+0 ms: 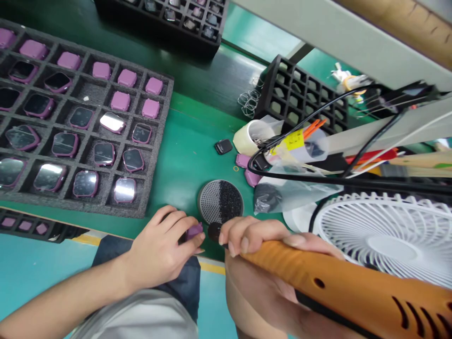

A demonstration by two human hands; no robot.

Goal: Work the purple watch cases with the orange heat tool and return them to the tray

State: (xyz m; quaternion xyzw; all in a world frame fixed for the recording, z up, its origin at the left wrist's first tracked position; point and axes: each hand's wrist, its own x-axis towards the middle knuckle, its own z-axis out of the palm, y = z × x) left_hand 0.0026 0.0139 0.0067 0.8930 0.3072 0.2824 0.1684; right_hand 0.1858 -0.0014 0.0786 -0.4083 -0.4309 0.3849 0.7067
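Note:
My left hand (165,245) is closed on a small purple watch case (194,230) near the bench's front edge; the fingers cover much of it. My right hand (261,256) grips an orange electric screwdriver (339,278), whose dark nose (214,231) points left at the case. A narrow gap appears between the nose and the case; the bit itself cannot be made out. Just beyond both hands lies a round perforated dish (209,202), its right half covered with tiny dark screws (230,200).
A grey foam tray (150,188) of purple watch cases fills the left. Black compartment trays (197,47) (261,106) stand behind. Right of the dish are a plastic bag (300,188), a white cup (243,136), a black cable (300,178) and a white fan (388,235).

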